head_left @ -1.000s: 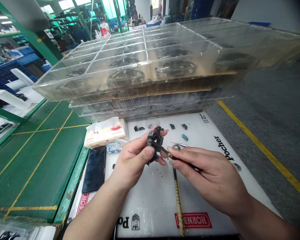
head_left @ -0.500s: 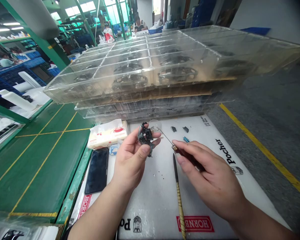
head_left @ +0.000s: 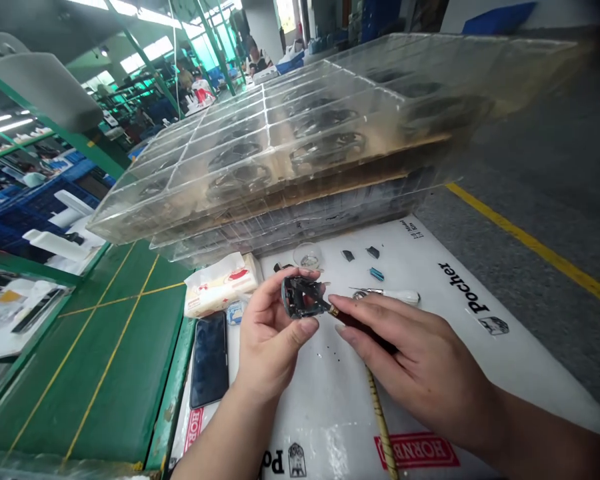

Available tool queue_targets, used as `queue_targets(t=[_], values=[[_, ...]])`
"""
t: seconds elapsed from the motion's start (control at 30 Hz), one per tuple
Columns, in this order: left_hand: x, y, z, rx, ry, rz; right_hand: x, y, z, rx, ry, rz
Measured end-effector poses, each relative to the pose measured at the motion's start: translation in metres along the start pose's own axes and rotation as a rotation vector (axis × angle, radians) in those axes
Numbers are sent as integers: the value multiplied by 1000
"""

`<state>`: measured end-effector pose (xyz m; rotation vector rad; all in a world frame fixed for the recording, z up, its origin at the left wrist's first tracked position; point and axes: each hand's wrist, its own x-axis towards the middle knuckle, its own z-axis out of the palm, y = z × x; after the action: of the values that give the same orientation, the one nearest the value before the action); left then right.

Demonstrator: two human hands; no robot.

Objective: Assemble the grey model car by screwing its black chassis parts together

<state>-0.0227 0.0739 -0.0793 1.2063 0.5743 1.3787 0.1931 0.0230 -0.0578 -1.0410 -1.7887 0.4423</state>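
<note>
Raised over the white sheet, my left hand grips a small black plastic frame-like part between thumb and fingers. My right hand is closed around the dark handle of a screwdriver with a brass-coloured collar. Its thin shaft points into the side of the black part, and the tip is hidden there. Under the right hand lies a stick-like tool with a yellow wrapped handle. Beyond that hand rests a tool with a white handle. Several tiny dark specks lie on the sheet below the part.
Stacked clear trays holding dark parts rise behind the sheet. A round clear dish, two dark pieces and a blue piece lie before them. At left are a tissue pack, a phone and a green bench.
The screwdriver has moved left and its shaft now meets the black part. My left hand has turned the part. The view has shifted, bringing the white-handled tool into sight.
</note>
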Motion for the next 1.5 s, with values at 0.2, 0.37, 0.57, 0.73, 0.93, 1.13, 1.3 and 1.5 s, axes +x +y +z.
queue_targets(t=[0.2,0.37,0.57,0.73,0.93,1.13,1.3,1.5], values=[[0,1,0,22,7,48,0,0,-1,32,-8,5],[1,1,-1,19,-6,55,2,-1,-5,64,-31,16],[2,1,-2,41,-11,74,2,-1,-5,68,-34,8],[2,1,-6,44,-19,80,1,-2,-5,77,-38,26],[5,1,-15,152,-7,176,1,0,-5,79,-55,53],[7,4,-20,334,-7,310,1,2,-5,55,-56,80],[6,4,-21,300,-15,264,1,3,-6,13,-39,38],[6,-2,-22,239,-29,188,2,5,-5,-30,-28,14]])
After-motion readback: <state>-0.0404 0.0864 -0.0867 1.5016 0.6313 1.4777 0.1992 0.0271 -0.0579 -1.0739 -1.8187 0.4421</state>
